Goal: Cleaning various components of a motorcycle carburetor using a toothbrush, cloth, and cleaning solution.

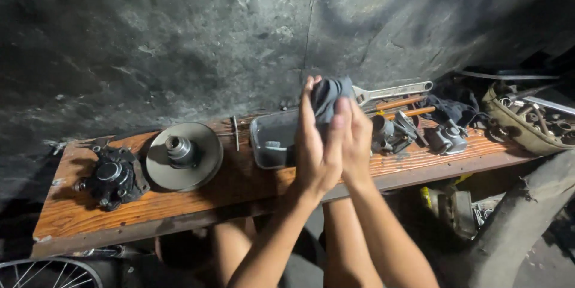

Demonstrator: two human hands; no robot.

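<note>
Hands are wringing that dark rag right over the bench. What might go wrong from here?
The left hand and right hand press the dark rag above the open metal tray; grit may drop in. An elbow swing could knock the carburettor parts near the plank edge.
</note>
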